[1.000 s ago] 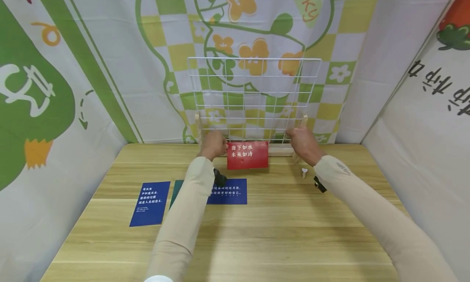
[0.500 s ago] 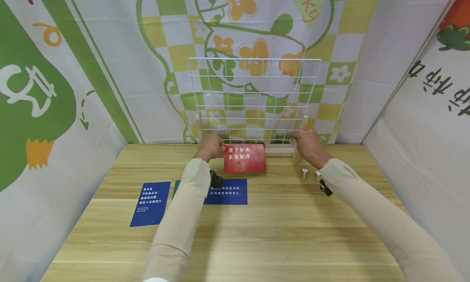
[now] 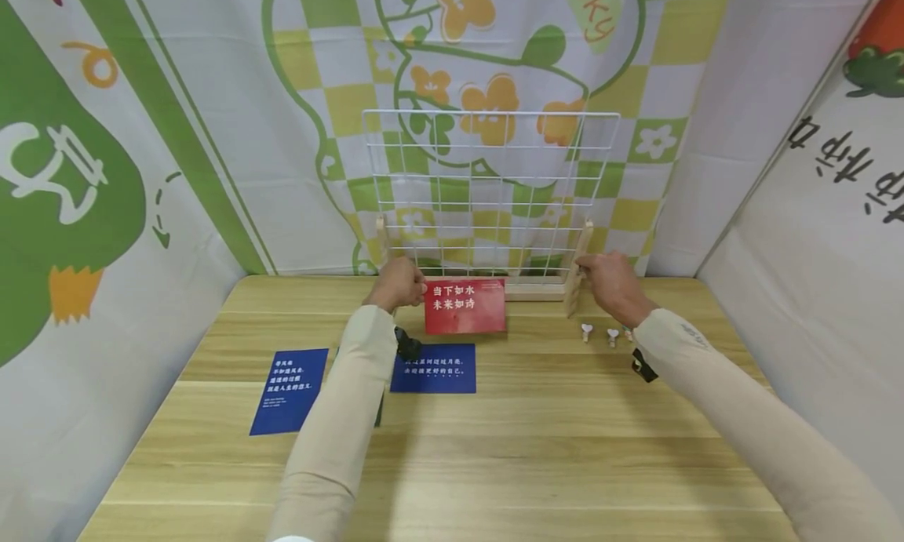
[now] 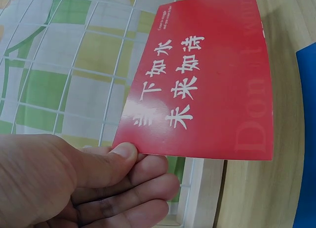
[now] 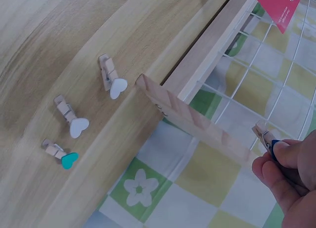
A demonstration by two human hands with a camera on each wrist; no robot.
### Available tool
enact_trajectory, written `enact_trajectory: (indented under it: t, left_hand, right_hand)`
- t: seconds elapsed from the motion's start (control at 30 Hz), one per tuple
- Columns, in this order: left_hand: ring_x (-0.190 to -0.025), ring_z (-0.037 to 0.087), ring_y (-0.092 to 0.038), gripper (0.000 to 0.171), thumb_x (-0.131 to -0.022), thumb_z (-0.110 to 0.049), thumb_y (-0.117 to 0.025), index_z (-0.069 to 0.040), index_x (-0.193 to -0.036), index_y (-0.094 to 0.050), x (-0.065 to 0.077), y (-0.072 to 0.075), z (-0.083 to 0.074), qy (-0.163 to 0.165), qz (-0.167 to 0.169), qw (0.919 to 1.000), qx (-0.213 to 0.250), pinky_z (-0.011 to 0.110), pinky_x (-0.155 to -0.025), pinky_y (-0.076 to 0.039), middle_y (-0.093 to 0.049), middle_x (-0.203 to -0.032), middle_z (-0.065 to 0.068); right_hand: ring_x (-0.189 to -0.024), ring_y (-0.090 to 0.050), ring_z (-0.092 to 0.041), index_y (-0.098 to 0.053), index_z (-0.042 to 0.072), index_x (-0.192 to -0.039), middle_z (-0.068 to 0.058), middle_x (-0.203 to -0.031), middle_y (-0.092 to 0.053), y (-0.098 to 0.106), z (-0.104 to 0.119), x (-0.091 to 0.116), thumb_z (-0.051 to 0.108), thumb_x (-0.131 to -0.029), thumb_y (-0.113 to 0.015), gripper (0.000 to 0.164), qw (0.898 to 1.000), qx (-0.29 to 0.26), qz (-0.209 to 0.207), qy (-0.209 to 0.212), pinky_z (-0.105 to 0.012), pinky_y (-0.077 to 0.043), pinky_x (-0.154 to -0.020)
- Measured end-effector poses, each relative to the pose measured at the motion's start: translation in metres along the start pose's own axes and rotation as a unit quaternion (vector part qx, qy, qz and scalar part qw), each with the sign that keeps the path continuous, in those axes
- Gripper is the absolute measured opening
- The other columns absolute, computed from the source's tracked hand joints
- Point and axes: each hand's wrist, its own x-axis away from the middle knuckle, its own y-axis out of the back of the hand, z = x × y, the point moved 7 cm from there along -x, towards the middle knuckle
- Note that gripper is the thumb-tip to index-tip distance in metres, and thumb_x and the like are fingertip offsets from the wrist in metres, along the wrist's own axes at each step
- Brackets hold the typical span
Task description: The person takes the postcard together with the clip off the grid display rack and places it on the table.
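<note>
My left hand (image 3: 397, 283) pinches a red card (image 3: 464, 311) with white lettering by its top left corner, between thumb and fingers, in front of the lower grid. The left wrist view shows the thumb (image 4: 126, 151) on the card's corner. At the stand's right side, my right hand (image 3: 613, 285) pinches a small wooden clothespin (image 5: 263, 132) with a dark blue piece on it, partly hidden by the fingers. Behind both hands a white wire grid (image 3: 487, 113) stands upright in a wooden base (image 3: 540, 292).
Three clothespins lie on the table (image 3: 537, 463) at right: two with white hearts (image 5: 118, 88) and one with a teal heart (image 5: 69, 160). Two blue cards, one upright (image 3: 288, 393) and one sideways (image 3: 438, 381), lie at left. My left forearm mostly covers a green card (image 3: 379, 412).
My left hand has drawn the red card left and slightly down, away from the grid. The right hand has moved right, from in front of the grid to the stand's side, uncovering more clothespins.
</note>
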Motion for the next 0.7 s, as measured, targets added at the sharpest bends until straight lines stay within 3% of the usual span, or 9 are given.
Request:
enact_trajectory:
  t: [0.37, 0.7]
  left_hand:
    - [-0.071, 0.02, -0.069, 0.017, -0.09, -0.008, -0.056, 0.002, -0.094, -0.07, 0.005, 0.003, 0.01, 0.005, 0.013, 0.9991, 0.04, 0.035, -0.078, -0.054, -0.072, -0.081, 0.012]
    - [-0.069, 0.018, -0.068, 0.018, -0.089, -0.006, -0.055, 0.005, -0.097, -0.067, 0.008, 0.002, 0.017, 0.014, 0.015, 0.9978, 0.063, 0.027, -0.063, -0.055, -0.07, -0.086, 0.015]
  right_hand:
    - [-0.062, -0.066, -0.028, -0.069, 0.005, -0.104, -0.018, -0.085, -0.071, 0.001, -0.015, 0.009, 0.002, -0.089, -0.055, 0.021, 1.0, 0.004, 0.007, -0.007, -0.037, -0.052, -0.054]
    - [-0.067, -0.066, -0.029, -0.071, 0.003, -0.095, -0.018, -0.088, -0.071, 0.005, -0.031, 0.023, -0.002, -0.088, -0.051, 0.022, 1.0, 0.015, 0.001, 0.012, -0.042, -0.052, -0.059]
